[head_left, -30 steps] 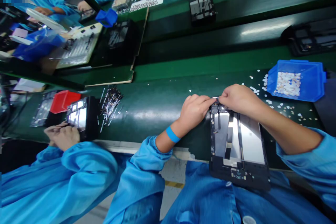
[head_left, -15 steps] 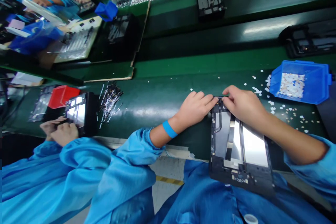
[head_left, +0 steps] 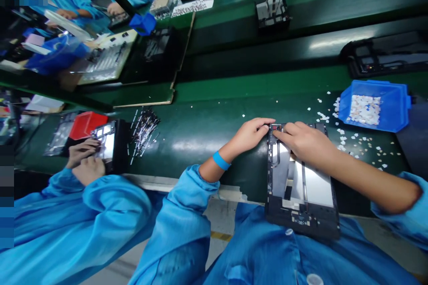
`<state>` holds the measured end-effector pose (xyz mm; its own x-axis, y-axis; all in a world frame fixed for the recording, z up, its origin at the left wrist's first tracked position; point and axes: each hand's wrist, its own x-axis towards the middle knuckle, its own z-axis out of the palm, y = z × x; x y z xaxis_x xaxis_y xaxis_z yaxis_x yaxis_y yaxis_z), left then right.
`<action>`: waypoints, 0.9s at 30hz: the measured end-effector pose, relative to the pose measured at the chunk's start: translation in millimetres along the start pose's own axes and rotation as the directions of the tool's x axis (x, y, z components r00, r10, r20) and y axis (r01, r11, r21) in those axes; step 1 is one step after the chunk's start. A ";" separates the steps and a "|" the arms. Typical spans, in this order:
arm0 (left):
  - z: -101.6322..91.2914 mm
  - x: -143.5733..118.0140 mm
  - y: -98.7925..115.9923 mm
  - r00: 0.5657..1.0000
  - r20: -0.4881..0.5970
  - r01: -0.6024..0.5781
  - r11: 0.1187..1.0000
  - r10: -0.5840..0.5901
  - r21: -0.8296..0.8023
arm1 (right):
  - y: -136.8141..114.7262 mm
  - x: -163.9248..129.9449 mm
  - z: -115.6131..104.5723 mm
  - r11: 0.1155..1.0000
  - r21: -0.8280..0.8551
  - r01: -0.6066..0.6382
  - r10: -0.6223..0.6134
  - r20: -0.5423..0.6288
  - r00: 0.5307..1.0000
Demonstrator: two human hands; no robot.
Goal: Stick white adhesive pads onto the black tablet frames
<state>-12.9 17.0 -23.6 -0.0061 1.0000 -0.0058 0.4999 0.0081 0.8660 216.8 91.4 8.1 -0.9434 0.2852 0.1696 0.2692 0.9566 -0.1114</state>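
An opened tablet (head_left: pixel 318 187) lies in front of me with its inner side up, showing shiny metal plates, black cables and a dark lower end. It overhangs the bench's near edge. At its far left corner, my left hand (head_left: pixel 247 136) grips the rim between thumb and fingers; a blue band circles that wrist. My right hand (head_left: pixel 307 144) reaches across the tablet's far end. Its fingers are bent together, with the tips down on the inside of the same corner, close to a small red spot (head_left: pixel 274 128). Whatever those tips hold, if anything, is hidden.
Right of the tablet stands a blue bin (head_left: pixel 397 107) of small white pieces, with more scattered around. Thin strips (head_left: pixel 143 133) lie in a pile on the left. Beside them a co-worker's hands (head_left: pixel 88 167) handle another tablet (head_left: pixel 109 142). More tablets (head_left: pixel 272 11) sit further back.
My right hand has moved from the tablet's top edge onto the inside of its far left corner. My left fingers have shifted along that corner. The view has also shifted slightly.
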 end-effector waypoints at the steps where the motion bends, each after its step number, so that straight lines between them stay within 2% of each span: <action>1: -0.2 0.6 1.3 1.000 0.016 0.022 0.999 -0.022 -0.039 | 5.5 -6.6 -2.4 0.997 0.050 -0.050 0.052 -0.052 0.997; 2: -0.2 0.0 3.0 0.999 0.022 0.046 0.996 -0.044 -0.071 | 12.2 -15.1 -4.7 0.987 0.103 -0.120 0.132 -0.112 0.985; 4: 0.5 -5.5 7.2 0.996 0.015 0.092 0.990 -0.091 -0.108 | 26.3 -35.8 -6.6 0.934 0.204 -0.293 0.335 -0.218 0.917; 6: 2.9 -15.2 11.5 0.994 -0.007 0.108 0.988 -0.109 -0.114 | 36.3 -55.6 -3.1 0.862 0.297 -0.410 0.482 -0.232 0.845; 7: 4.5 -20.5 13.4 0.994 -0.023 0.101 0.989 -0.104 -0.107 | 38.2 -63.3 0.4 0.835 0.343 -0.430 0.513 -0.202 0.834; 11: 9.5 -34.8 17.9 0.995 -0.047 0.083 0.992 -0.088 -0.090 | 25.5 -78.4 7.4 0.773 0.480 -0.415 0.512 -0.085 0.855; 12: 9.3 -35.7 18.4 0.995 -0.032 0.091 0.992 -0.094 -0.091 | 20.5 -81.8 4.5 0.749 0.510 -0.422 0.537 -0.096 0.838; 13: 8.6 -35.6 18.4 0.995 -0.017 0.095 0.991 -0.097 -0.092 | 16.3 -87.3 0.0 0.718 0.545 -0.434 0.583 -0.130 0.802; 14: 7.2 -34.7 17.8 0.996 -0.002 0.093 0.994 -0.093 -0.063 | 13.5 -95.8 -5.5 0.676 0.586 -0.448 0.645 -0.175 0.744; 15: 5.6 -33.2 16.3 0.995 0.008 0.095 0.995 -0.095 -0.030 | 12.3 -107.8 -11.3 0.624 0.631 -0.460 0.717 -0.229 0.658; 16: 3.8 -31.3 14.1 0.993 0.010 0.120 0.993 -0.120 -0.020 | 12.8 -123.7 -16.7 0.563 0.679 -0.472 0.794 -0.287 0.535; 17: 2.0 -29.2 11.3 0.988 0.013 0.157 0.987 -0.156 -0.032 | 14.8 -143.2 -21.3 0.494 0.726 -0.478 0.862 -0.336 0.380; 19: -0.9 -25.1 6.0 0.975 0.031 0.220 0.973 -0.218 -0.065 | 22.5 -190.1 -27.8 0.333 0.834 -0.440 0.928 -0.373 -0.007; 20: -2.0 -23.5 4.4 0.969 0.039 0.246 0.966 -0.243 -0.080 | 27.6 -214.8 -29.6 0.249 0.890 -0.382 0.922 -0.339 -0.189; 21: -2.8 -22.1 3.9 0.964 0.040 0.265 0.960 -0.263 -0.092 | 33.1 -238.1 -30.4 0.173 0.935 -0.311 0.904 -0.276 -0.326; 22: -3.3 -21.1 4.5 0.960 0.034 0.280 0.955 -0.278 -0.101 | 38.7 -258.6 -30.2 0.101 0.965 -0.242 0.895 -0.195 -0.402; 23: -3.6 -20.1 6.0 0.956 0.023 0.292 0.950 -0.292 -0.107 | 44.1 -275.0 -29.3 0.031 0.982 -0.187 0.899 -0.109 -0.423; 24: -3.8 -19.2 8.2 0.953 0.010 0.303 0.947 -0.304 -0.110 | 49.1 -286.9 -27.6 -0.036 0.988 -0.153 0.914 -0.029 -0.405; 27: -4.2 -15.8 15.3 0.945 -0.022 0.321 0.941 -0.325 -0.104 | 61.1 -297.2 -20.9 -0.174 0.975 -0.140 0.949 0.128 -0.287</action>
<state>-8.7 1.4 -8.2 -0.1878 0.9426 -0.2760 0.3787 0.3288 0.8651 517.7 66.4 -28.7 0.5009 0.8189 -0.2802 -0.1035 -0.2647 -0.9588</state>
